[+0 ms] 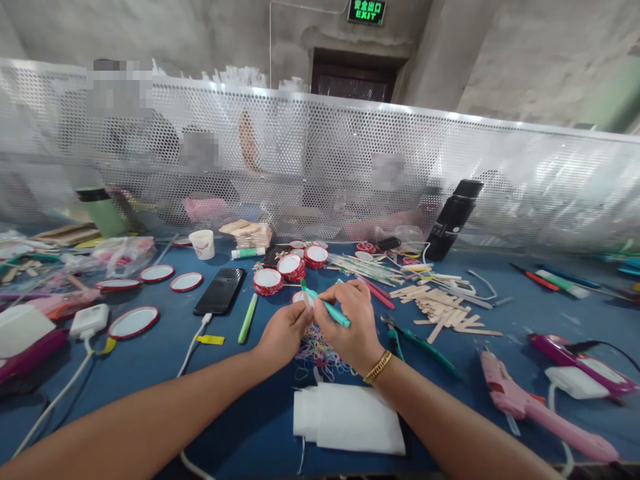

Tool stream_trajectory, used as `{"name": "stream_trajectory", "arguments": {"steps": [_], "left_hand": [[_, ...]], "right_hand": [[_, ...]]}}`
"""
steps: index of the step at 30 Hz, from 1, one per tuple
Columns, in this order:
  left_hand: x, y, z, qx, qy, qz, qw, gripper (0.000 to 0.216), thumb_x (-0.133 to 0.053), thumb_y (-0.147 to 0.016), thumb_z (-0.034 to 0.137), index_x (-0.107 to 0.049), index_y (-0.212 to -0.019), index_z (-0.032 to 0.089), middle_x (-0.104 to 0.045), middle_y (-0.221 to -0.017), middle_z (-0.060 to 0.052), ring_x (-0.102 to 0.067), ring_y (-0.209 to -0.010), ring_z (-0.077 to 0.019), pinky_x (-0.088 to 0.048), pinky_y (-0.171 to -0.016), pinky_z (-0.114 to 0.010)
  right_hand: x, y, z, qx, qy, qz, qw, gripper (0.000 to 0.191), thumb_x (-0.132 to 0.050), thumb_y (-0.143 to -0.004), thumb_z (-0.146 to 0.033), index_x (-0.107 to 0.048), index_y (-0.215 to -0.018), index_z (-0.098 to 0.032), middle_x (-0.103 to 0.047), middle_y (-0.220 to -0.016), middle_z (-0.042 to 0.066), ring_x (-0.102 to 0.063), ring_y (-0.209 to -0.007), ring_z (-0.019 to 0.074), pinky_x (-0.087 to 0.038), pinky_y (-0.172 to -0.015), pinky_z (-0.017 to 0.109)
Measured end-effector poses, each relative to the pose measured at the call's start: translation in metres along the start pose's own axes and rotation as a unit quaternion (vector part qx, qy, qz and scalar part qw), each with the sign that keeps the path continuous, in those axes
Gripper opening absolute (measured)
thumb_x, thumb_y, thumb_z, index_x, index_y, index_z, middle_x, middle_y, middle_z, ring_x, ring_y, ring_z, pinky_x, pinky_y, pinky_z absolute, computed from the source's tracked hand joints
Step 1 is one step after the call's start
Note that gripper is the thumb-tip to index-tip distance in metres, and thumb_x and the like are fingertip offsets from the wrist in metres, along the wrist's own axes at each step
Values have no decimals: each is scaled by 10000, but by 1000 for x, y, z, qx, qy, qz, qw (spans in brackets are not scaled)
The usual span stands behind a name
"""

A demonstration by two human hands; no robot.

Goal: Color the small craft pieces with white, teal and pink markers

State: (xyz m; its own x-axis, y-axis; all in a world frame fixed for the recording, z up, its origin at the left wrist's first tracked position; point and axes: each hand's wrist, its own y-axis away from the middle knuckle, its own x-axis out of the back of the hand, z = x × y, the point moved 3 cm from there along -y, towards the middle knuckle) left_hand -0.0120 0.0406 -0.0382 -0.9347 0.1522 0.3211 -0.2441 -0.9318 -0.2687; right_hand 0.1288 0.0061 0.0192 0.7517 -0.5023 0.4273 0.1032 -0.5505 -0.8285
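Observation:
My left hand [284,333] is closed, pinching a small wooden craft stick [305,295] upright; its top end looks green. A teal marker pen [336,313] is held in my right hand [353,320], with its front end close to the stick. Whether the pen touches the stick I cannot tell. Below both hands lies a heap of thin multicoloured elastic bands [323,357]. Nearer to me, a folded white cloth or paper [357,417] rests on the blue table [240,407]. Behind the hands stand several red-rimmed round lids in stacks [268,281].
Loose craft sticks [445,310], green-handled pliers [430,350] and a pink glue gun [525,407] lie to the right. A phone [220,291], green marker [247,319] and paper cup [202,245] are left. A perforated metal screen [330,147] closes the back; people sit behind it.

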Motion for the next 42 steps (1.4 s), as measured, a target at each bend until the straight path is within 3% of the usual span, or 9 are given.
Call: {"name": "stream_trajectory", "arguments": {"steps": [42], "left_hand": [[-3, 0, -2, 12, -3, -9, 1000, 456, -494, -875, 589, -558, -691, 177, -411, -578, 35, -346, -577, -126, -280, -541, -249]], "right_hand": [[0, 0, 1, 9, -1, 1, 1000, 141, -585, -870, -228, -546, -735, -222, -626, -673, -36, -564, -655, 144, -343, -909, 390]]}}
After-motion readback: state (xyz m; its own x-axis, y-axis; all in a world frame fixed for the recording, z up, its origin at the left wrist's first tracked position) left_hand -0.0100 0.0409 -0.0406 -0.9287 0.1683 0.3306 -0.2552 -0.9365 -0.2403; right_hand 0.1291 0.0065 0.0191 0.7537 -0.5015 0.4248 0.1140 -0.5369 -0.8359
